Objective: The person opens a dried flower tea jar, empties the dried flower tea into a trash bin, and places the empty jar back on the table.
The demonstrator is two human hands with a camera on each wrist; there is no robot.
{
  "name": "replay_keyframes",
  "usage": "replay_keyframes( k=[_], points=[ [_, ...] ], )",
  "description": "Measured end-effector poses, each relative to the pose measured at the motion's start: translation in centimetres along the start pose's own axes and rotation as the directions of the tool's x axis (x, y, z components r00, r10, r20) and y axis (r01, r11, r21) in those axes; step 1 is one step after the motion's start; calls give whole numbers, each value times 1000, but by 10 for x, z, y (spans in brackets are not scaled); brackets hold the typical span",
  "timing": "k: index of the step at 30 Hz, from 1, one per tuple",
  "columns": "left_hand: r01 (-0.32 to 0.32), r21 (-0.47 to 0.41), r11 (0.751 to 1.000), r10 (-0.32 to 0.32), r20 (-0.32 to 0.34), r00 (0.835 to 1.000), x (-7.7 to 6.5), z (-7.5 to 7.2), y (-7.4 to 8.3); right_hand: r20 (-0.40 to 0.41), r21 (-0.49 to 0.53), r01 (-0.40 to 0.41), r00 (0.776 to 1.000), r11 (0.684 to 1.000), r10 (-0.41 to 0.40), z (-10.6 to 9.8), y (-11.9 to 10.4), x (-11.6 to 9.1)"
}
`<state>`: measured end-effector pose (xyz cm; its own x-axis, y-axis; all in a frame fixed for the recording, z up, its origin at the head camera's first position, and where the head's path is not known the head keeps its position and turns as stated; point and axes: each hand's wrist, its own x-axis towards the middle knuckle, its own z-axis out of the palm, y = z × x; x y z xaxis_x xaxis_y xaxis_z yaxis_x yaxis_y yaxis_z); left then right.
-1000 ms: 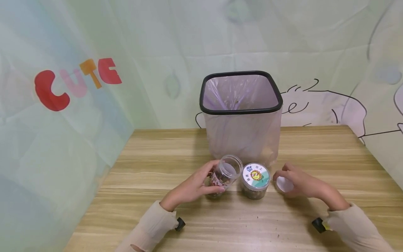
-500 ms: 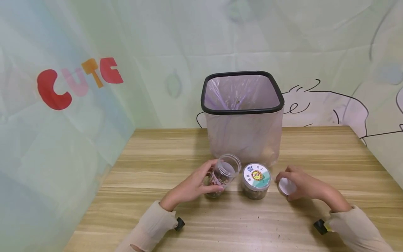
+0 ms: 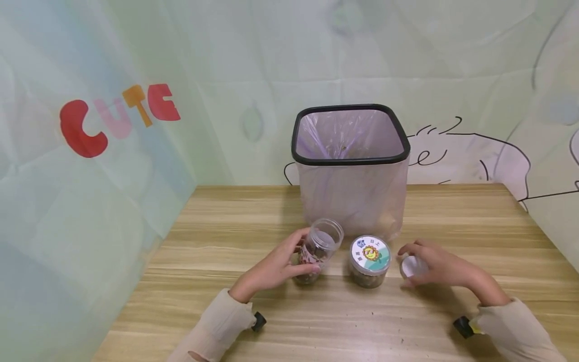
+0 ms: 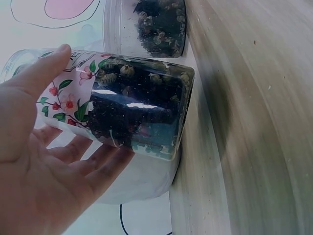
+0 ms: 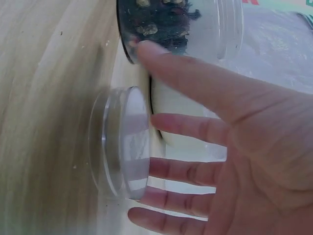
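My left hand (image 3: pixel 276 266) holds a clear jar (image 4: pixel 137 107), thumb on one side and fingers around the other. The jar leans to the right and is uncapped; dark dried pieces and small buds fill its lower part, and a floral label wraps it. A clear round lid (image 5: pixel 134 142) lies on the table under my right hand (image 3: pixel 445 266). That hand's fingers are extended beside the lid, and its thumb stands apart. Between the hands stands a second jar (image 3: pixel 368 276) with a sunflower picture on its lid and similar dark contents.
Behind the jars stands a bin (image 3: pixel 353 196) with a black rim and a clear plastic liner. A few dark specks dot the wooden table (image 3: pixel 344 327) in front. A printed cloth backdrop (image 3: pixel 253 60) rises along the back and left sides.
The clear lid has come down flat on the table, and my right hand's fingers have loosened from it. My left hand still holds the tilted jar, shifted only slightly.
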<state>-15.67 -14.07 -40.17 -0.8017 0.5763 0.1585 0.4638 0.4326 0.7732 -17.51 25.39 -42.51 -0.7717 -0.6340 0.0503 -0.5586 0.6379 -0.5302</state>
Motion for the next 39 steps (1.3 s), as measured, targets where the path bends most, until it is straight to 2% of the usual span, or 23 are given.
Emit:
replay_keyframes(
  k=[6,10,13,17,22,24,25,27,31,33,39],
  points=[
    [40,-17,999,-40,-4,999,-2,-4,-1,-27,102,-59,998,993,62,-13,-5,5],
    [61,-37,997,-62,-15,998,-4,-8,-2,-118,162,-87,987,983,106,-28,-12,11],
    [69,-51,996,-70,-24,997,-5,-11,-2,-206,171,-132,964,976,166,-42,-19,17],
    [71,-63,995,-73,-30,997,-5,-13,-1,-347,201,-182,906,963,243,-57,-29,25],
    [55,-68,996,-58,-35,998,-3,-16,0,-538,290,-112,802,950,259,-71,-40,43],
    [43,-62,997,-46,-38,998,-2,-17,0,-572,327,-85,775,941,269,-77,-45,50],
    [36,-59,998,-38,-38,999,-2,-17,0,-580,336,-77,768,939,271,-80,-48,53],
    [28,-54,998,-30,-43,999,-2,-17,1,-580,339,-57,773,939,256,-87,-54,59],
    [30,-52,998,-33,-53,998,-1,-19,2,-557,297,-19,808,955,190,-99,-64,69],
    [32,-54,998,-35,-58,998,-1,-20,2,-555,277,0,817,961,159,-104,-68,74],
    [30,-55,998,-35,-76,996,-2,-22,4,-581,253,39,805,967,119,-113,-76,88]
  ],
)
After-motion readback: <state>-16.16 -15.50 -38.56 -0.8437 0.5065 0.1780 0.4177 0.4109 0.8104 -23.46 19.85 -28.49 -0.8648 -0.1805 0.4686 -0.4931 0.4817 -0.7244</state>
